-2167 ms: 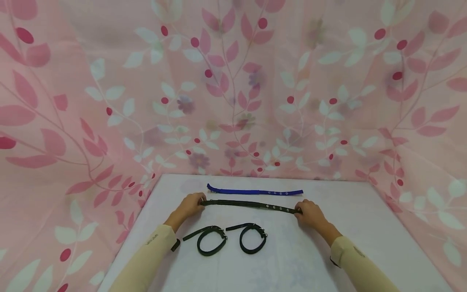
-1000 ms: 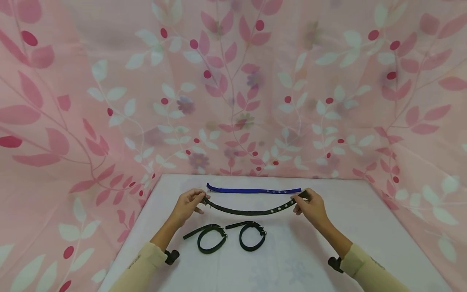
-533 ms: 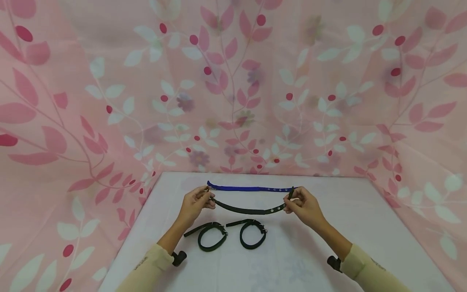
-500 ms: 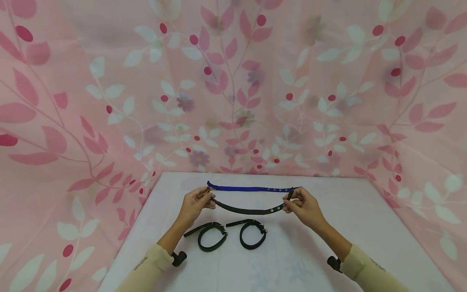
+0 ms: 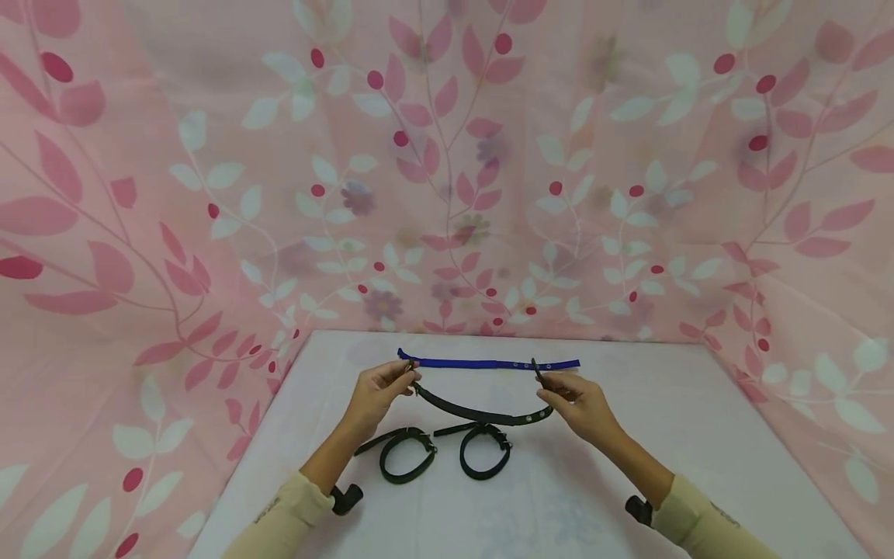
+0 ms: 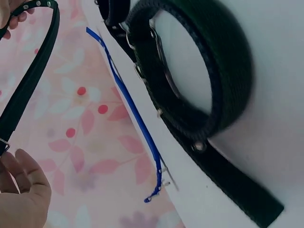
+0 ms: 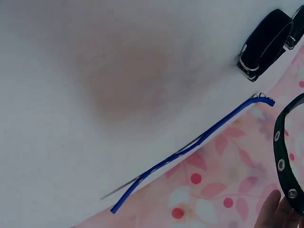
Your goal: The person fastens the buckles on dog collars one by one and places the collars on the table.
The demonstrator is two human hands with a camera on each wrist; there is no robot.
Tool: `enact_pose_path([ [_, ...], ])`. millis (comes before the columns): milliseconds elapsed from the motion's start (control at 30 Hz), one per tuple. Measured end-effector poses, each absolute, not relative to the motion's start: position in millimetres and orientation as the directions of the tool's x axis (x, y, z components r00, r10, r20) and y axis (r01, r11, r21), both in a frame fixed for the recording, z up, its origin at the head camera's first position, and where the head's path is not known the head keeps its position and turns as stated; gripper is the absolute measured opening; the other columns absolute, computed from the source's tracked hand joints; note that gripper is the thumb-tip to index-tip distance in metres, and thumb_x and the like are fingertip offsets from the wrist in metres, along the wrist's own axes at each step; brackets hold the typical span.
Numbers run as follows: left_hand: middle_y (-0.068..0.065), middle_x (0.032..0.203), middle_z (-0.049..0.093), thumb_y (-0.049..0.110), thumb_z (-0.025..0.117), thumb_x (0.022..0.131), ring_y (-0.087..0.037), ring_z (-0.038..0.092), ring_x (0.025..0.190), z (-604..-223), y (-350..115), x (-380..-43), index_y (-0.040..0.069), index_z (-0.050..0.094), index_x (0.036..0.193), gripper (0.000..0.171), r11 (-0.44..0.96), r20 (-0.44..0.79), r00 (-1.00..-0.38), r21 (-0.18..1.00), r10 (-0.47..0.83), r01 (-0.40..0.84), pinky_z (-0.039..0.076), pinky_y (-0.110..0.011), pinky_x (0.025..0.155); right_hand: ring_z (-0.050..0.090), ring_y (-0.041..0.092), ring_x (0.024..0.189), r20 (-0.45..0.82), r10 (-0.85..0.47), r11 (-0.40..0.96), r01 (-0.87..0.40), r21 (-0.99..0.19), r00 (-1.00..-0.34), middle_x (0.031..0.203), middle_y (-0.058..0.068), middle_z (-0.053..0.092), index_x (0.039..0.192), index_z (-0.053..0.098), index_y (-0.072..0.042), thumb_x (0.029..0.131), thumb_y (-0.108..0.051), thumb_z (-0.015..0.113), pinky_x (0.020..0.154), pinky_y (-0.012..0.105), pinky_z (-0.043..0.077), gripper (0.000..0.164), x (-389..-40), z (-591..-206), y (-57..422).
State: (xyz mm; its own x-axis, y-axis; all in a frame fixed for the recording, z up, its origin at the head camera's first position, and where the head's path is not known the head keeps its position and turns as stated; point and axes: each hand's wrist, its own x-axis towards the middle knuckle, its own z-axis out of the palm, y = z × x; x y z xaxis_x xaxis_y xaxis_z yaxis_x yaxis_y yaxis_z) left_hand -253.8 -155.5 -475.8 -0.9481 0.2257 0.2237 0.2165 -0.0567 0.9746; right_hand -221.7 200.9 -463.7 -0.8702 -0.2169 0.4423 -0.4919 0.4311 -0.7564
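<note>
A dark green pet collar (image 5: 475,414) sags in a curve between the two hands, lifted off the table. My left hand (image 5: 373,394) pinches its buckle end; the metal buckle (image 6: 4,144) shows by the fingers in the left wrist view. My right hand (image 5: 581,405) pinches the end with metal eyelets, and the strap's tip stands up above the fingers. Eyelets line the collar (image 7: 280,164) in the right wrist view. Below it on the table lie two dark green collars, a left one (image 5: 401,480) and a right one (image 5: 480,477), each buckled into a ring with its tail pointing left.
Behind the hands a blue collar (image 5: 461,363) lies stretched out near the far edge of the white table (image 5: 698,435). A pink floral curtain (image 5: 447,155) hangs around the back and sides. A dark wrist camera (image 5: 347,499) sits on the left wrist.
Both hands have raised the green collar from the table and drawn closer together, so it sags more. Its eyelet end has been turned up and inward. The other collars stay put.
</note>
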Motion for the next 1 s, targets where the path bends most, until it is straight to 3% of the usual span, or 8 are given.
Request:
enact_pose_path([
  [167, -0.001, 0.085, 0.067, 0.016, 0.058, 0.091, -0.018, 0.065, 0.086, -472.0, -148.0, -247.7, -0.005, 0.059, 0.115, 0.032, -0.148, 0.223, -0.943, 0.970, 0.249, 0.191, 0.054, -0.029, 0.081, 0.064, 0.026, 0.061, 0.364, -0.289, 0.338, -0.450, -0.826, -0.885, 0.085, 0.013, 0.062, 0.111, 0.060, -0.002, 0.088, -0.003, 0.059, 0.060, 0.033, 0.056, 0.023, -209.3, -449.8, 188.4],
  [300, -0.004, 0.084, 0.062, 0.014, 0.053, 0.093, -0.015, 0.061, 0.080, -458.6, -140.5, -236.3, -0.007, 0.053, 0.121, 0.035, -0.320, 0.128, -0.953, 0.947, 0.274, 0.035, 0.053, -0.028, 0.080, 0.057, 0.029, 0.057, 0.336, -0.362, 0.362, -0.463, -0.809, -0.870, 0.072, 0.003, 0.056, 0.113, 0.058, -0.006, 0.091, -0.004, 0.054, 0.053, 0.031, 0.052, 0.022, -204.8, -446.7, 181.7],
  [400, -0.003, 0.085, 0.058, 0.014, 0.049, 0.095, -0.013, 0.057, 0.079, -452.9, -135.5, -232.4, -0.007, 0.049, 0.124, 0.036, -0.410, 0.079, -0.946, 0.910, 0.315, -0.061, 0.053, -0.027, 0.079, 0.054, 0.029, 0.056, 0.346, -0.392, 0.356, -0.487, -0.797, -0.853, 0.069, 0.002, 0.055, 0.112, 0.059, -0.006, 0.090, -0.005, 0.056, 0.049, 0.028, 0.049, 0.022, -204.6, -449.0, 178.9],
  [633, -0.007, 0.099, 0.062, 0.015, 0.048, 0.095, -0.013, 0.059, 0.084, -452.2, -132.7, -234.9, -0.006, 0.040, 0.133, 0.043, -0.396, 0.052, -0.943, 0.914, 0.327, -0.087, 0.052, -0.028, 0.082, 0.056, 0.013, 0.056, 0.376, -0.339, 0.379, -0.491, -0.785, -0.862, 0.070, 0.006, 0.063, 0.107, 0.062, -0.010, 0.087, -0.015, 0.063, 0.051, 0.023, 0.049, 0.020, -215.5, -465.9, 181.0],
  [767, -0.012, 0.109, 0.062, 0.015, 0.050, 0.095, -0.016, 0.060, 0.084, -452.8, -134.7, -233.1, -0.004, 0.043, 0.127, 0.038, -0.396, 0.014, -0.944, 0.910, 0.330, -0.125, 0.051, -0.030, 0.086, 0.057, 0.011, 0.056, 0.361, -0.318, 0.379, -0.467, -0.799, -0.877, 0.070, 0.001, 0.063, 0.106, 0.064, -0.009, 0.086, -0.019, 0.065, 0.052, 0.024, 0.050, 0.023, -216.8, -470.9, 184.3],
  [1000, -0.003, 0.090, 0.064, 0.018, 0.055, 0.092, -0.013, 0.057, 0.078, -456.4, -132.7, -231.8, -0.003, 0.055, 0.116, 0.032, -0.402, -0.045, -0.955, 0.901, 0.293, -0.166, 0.053, -0.027, 0.077, 0.057, 0.011, 0.057, 0.331, -0.300, 0.389, -0.431, -0.814, -0.895, 0.074, 0.001, 0.065, 0.107, 0.065, -0.008, 0.085, -0.020, 0.066, 0.052, 0.024, 0.050, 0.025, -212.9, -470.1, 182.2],
])
